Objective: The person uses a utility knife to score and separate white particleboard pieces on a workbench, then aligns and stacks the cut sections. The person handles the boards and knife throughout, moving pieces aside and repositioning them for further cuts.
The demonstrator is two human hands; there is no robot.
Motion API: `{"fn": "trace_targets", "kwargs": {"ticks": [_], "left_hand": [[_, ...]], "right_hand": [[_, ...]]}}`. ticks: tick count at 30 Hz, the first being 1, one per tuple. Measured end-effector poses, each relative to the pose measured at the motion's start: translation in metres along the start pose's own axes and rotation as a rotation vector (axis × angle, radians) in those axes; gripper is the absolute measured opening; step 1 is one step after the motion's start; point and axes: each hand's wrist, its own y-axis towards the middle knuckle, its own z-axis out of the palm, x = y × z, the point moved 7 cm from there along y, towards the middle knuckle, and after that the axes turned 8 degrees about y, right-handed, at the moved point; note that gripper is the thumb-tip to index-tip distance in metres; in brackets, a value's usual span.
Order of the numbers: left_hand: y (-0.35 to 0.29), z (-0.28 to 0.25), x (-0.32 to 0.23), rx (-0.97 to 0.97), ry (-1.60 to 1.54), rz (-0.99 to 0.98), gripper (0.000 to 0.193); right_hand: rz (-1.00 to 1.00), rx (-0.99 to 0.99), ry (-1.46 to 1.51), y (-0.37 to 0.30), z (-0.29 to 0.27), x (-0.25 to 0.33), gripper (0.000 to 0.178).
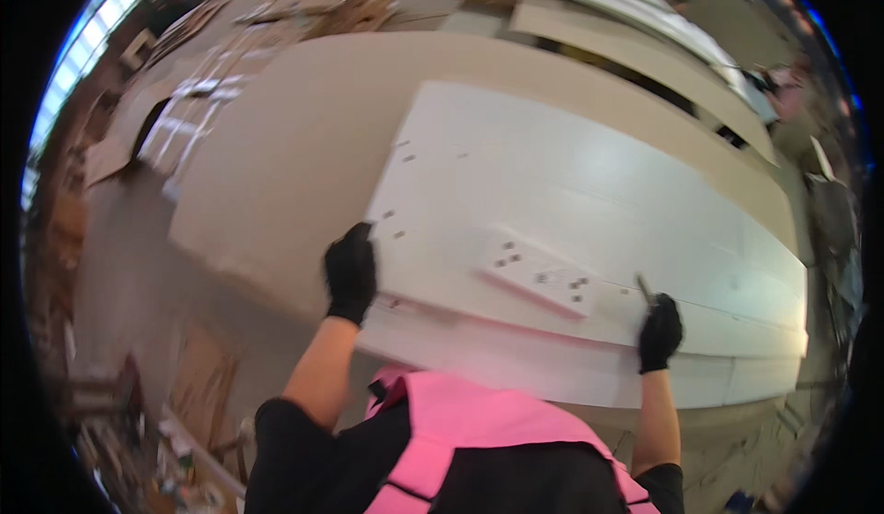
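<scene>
A large white panel (552, 183) lies in front of me, with small dark marks or holes near its left edge. My left hand (352, 273), in a black glove, is closed at that left edge and appears to grip it; its fingertips are partly hidden. My right hand (661, 333), also gloved in black, closes round a slim stick-like tool (644, 286) whose upper end points up and left, blurred. Between the hands a small white block-like board (539, 273) with several dark holes rests on the panel. Another white panel (516, 346) shows below the near edge.
Beneath the white panels is a wide beige board (285, 137). Further beige boards (626, 49) are stacked beyond, with a dark gap. Cardboard and wrapped packs (198, 100) stand at the far left. Scrap pieces (203, 385) lie on the floor at lower left. Another person (783, 89) is at far right.
</scene>
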Motion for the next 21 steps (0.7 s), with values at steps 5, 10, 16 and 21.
{"fn": "trace_targets", "kwargs": {"ticks": [5,10,16,21], "left_hand": [[-0.003,0.009,0.013,0.016,-0.135,0.017,0.030],[-0.014,0.015,0.028,0.149,-0.221,-0.056,0.035],[-0.014,0.031,0.040,0.233,-0.192,-0.112,0.041],[-0.011,0.031,0.041,0.194,-0.241,-0.097,0.043]], "right_hand": [[0.088,-0.003,0.068,0.005,0.002,0.001,0.009],[0.172,0.078,0.072,0.016,-0.001,0.014,0.009],[0.213,0.108,-0.009,0.015,0.001,0.013,0.004],[0.220,0.110,-0.053,0.013,0.003,0.010,0.007]]}}
